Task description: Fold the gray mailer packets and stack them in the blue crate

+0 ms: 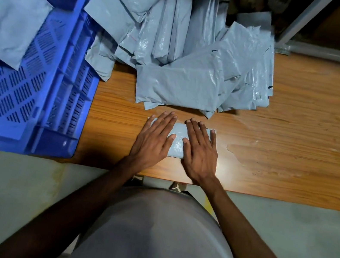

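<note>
A small folded gray mailer packet lies flat on the wooden table near its front edge. My left hand rests palm down on the packet's left part, fingers spread. My right hand lies flat on its right part, so only a middle strip shows. A loose pile of gray mailer packets sits just beyond my fingertips. The blue crate stands at the table's left end, with folded gray packets stacked inside at its far left.
The wooden table stretches to the right of my hands. A metal frame bar runs along the table's back right edge. The table's front edge is just below my wrists, with the floor beneath.
</note>
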`<state>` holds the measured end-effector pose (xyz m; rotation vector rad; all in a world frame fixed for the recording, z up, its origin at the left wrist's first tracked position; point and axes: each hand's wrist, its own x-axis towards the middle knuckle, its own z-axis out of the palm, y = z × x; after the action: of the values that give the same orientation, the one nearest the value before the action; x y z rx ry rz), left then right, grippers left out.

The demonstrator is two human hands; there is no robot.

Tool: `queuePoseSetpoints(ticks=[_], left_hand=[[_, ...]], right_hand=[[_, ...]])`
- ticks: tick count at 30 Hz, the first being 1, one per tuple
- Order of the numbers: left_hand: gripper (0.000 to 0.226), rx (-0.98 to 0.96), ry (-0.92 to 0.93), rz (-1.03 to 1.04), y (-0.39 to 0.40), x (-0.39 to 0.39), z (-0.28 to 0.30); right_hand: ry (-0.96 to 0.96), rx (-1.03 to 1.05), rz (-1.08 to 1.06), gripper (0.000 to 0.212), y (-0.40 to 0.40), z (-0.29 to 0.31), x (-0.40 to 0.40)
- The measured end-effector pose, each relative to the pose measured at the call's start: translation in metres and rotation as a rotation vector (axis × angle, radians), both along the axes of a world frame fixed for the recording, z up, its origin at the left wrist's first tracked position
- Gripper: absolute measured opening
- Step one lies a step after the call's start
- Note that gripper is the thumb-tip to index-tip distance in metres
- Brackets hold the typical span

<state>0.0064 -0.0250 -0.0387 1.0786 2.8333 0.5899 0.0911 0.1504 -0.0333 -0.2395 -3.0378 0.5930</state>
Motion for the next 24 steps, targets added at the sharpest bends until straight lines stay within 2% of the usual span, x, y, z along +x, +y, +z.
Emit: queuePoseSetpoints(ticks=[4, 8, 16, 24], left_hand=[[0.058, -0.058, 0.011, 0.012, 0.001, 0.001, 0.002], [0.058, -0.082, 0.037, 0.008, 0.003, -0.002, 0.002], [0.056, 0.018, 0.049, -0.02, 0.002, -0.007, -0.006], [0.058, 0.032, 0.004, -0.016, 0.006, -0.012, -0.005]], right_hand=[[0.001, -0.098, 0.003, 0.053, 0.008, 0.005, 0.004], [0.045, -0.112, -0.036, 0.05, 0.016, 0.005, 0.004], [0.089, -0.097, -0.047, 0.05, 0.022, -0.005, 0.0], [0.046, -0.094, -0.009, 0.052, 0.025, -0.004, -0.005]])
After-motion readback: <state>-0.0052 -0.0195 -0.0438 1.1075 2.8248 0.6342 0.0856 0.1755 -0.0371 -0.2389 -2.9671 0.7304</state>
